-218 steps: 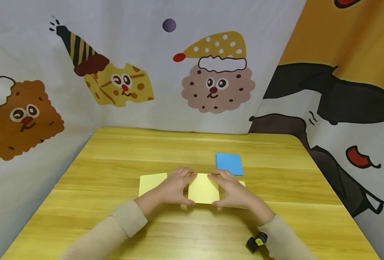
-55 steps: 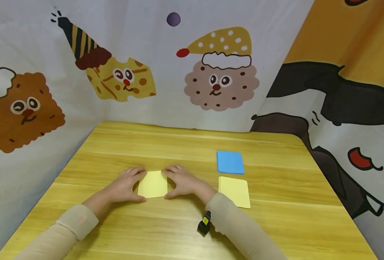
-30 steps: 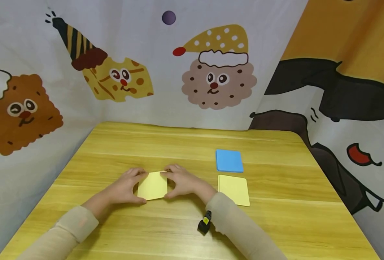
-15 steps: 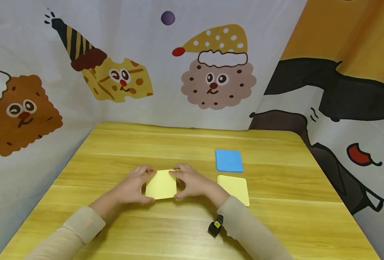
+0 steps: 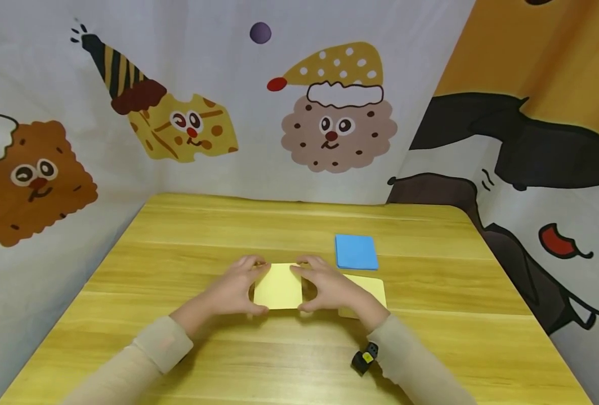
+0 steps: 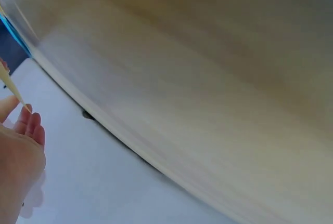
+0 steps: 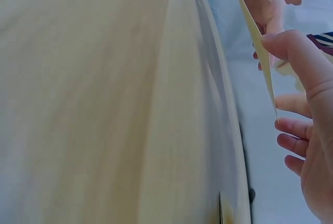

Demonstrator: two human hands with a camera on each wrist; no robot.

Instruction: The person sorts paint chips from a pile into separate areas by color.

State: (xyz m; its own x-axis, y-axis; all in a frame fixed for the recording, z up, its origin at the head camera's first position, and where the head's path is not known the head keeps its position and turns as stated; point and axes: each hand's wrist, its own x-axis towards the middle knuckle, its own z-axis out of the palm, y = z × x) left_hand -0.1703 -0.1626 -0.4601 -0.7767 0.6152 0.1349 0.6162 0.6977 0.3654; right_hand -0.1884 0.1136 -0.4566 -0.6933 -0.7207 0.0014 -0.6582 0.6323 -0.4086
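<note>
Near the middle of a yellow wooden table [image 5: 188, 247], a person's left hand [image 5: 233, 289] and right hand [image 5: 332, 288] pinch a yellow paper square [image 5: 278, 286] by its left and right edges, thumbs at the near edge and fingers at the far one, apparently to keep the sheet flat and off the wood. Just right of it lies a second yellow square [image 5: 370, 287], partly hidden by the right hand, with a blue square [image 5: 356, 252] beyond it. Open tabletop stretches left and far.
</note>
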